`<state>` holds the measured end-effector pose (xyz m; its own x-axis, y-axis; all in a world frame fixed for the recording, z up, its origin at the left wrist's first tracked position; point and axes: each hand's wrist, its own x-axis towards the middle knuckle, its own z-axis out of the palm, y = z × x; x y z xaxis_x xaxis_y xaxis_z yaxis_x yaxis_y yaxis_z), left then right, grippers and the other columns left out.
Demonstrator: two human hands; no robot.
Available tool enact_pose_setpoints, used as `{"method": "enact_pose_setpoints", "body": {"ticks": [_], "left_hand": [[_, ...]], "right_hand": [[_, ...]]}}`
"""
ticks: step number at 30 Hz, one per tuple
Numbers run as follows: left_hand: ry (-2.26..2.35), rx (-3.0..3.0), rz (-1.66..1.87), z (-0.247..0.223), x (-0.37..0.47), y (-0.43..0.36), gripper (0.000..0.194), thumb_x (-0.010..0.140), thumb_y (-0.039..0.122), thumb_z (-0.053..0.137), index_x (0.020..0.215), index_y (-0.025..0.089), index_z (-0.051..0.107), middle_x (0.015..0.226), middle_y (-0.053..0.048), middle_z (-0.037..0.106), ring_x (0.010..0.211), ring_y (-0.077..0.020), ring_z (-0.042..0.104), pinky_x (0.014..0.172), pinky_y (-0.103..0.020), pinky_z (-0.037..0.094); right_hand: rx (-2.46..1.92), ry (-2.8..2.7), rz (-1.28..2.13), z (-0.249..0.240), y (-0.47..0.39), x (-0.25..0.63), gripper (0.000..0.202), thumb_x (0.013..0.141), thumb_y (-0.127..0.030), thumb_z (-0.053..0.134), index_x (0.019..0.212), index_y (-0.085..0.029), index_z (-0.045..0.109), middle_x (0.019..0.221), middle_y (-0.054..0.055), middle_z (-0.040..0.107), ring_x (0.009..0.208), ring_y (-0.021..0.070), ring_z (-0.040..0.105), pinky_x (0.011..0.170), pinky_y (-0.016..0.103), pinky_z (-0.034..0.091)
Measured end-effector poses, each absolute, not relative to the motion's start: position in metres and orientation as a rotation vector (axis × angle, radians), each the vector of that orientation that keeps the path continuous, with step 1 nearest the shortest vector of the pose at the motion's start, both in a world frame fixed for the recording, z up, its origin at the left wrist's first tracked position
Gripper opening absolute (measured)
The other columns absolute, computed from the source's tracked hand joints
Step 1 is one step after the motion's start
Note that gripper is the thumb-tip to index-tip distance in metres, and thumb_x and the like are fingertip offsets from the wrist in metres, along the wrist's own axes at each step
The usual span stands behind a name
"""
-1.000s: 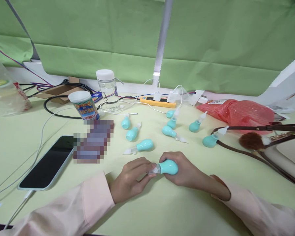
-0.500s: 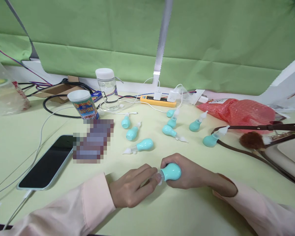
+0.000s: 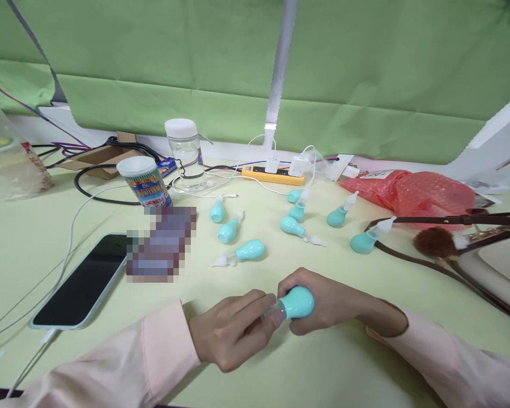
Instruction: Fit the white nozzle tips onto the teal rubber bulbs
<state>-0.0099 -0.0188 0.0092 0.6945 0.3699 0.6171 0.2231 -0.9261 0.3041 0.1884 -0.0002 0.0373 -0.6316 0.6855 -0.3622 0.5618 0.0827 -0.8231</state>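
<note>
Between my two hands, above the near part of the table, is a turquoise nasal aspirator (image 3: 298,302) with a clear tip. My left hand (image 3: 236,326) is closed on the clear tip, its fingers hiding most of that end. Wrapped round the bulb from the far right side is my right hand (image 3: 323,300). Another nasal aspirator (image 3: 250,250) lies on its side just beyond my left hand, tip to the left. Farther back are several more of the same kind, such as a nasal aspirator (image 3: 292,226) lying down and a nasal aspirator (image 3: 363,242) at the right.
On the left are a phone (image 3: 83,283) on a cable, a blurred flat item (image 3: 164,243), a paper cup (image 3: 144,181) and a water bottle (image 3: 187,158). A yellow power strip (image 3: 276,176) sits at the back. At right are a red plastic bag (image 3: 425,195) and a bag's brown strap (image 3: 416,259).
Both hands have dipped slightly nearer to me with the nasal aspirator. My left fingers have shifted a little on the clear tip. Everything else on the table is unmoved.
</note>
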Motion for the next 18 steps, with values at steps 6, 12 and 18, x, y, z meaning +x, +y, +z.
{"method": "enact_pose_setpoints", "body": {"ticks": [6, 12, 18], "left_hand": [[0.452, 2.484, 1.279, 0.007, -0.007, -0.012, 0.029, 0.074, 0.006, 0.051, 0.101, 0.016, 0.051, 0.083, -0.008, 0.060, 0.073, -0.0145, 0.056, 0.060, -0.025, 0.048], [0.751, 1.996, 1.368, 0.018, -0.004, -0.008, 0.016, 0.067, 0.012, 0.063, 0.082, 0.015, 0.060, 0.068, -0.004, 0.058, 0.061, -0.0125, 0.053, 0.056, -0.027, 0.046], [0.744, 1.941, 1.363, 0.015, -0.007, -0.006, 0.018, 0.067, 0.016, 0.064, 0.085, 0.015, 0.062, 0.085, -0.008, 0.057, 0.082, -0.0183, 0.054, 0.071, -0.034, 0.046]], "right_hand": [[-1.147, -2.117, 1.809, 0.045, 0.006, 0.190, 0.035, 0.063, -0.029, 0.064, 0.092, -0.019, 0.049, 0.075, -0.003, 0.053, 0.053, 0.0065, 0.047, 0.046, 0.018, 0.040], [-1.145, -2.138, 1.362, 0.056, 0.014, 0.201, 0.040, 0.067, -0.034, 0.062, 0.101, -0.022, 0.047, 0.105, 0.004, 0.049, 0.086, 0.0136, 0.051, 0.071, 0.027, 0.045], [-1.397, -2.509, 0.809, 0.058, 0.008, 0.208, 0.023, 0.064, -0.037, 0.062, 0.078, -0.020, 0.055, 0.074, 0.000, 0.057, 0.067, 0.0136, 0.050, 0.061, 0.027, 0.039]]}}
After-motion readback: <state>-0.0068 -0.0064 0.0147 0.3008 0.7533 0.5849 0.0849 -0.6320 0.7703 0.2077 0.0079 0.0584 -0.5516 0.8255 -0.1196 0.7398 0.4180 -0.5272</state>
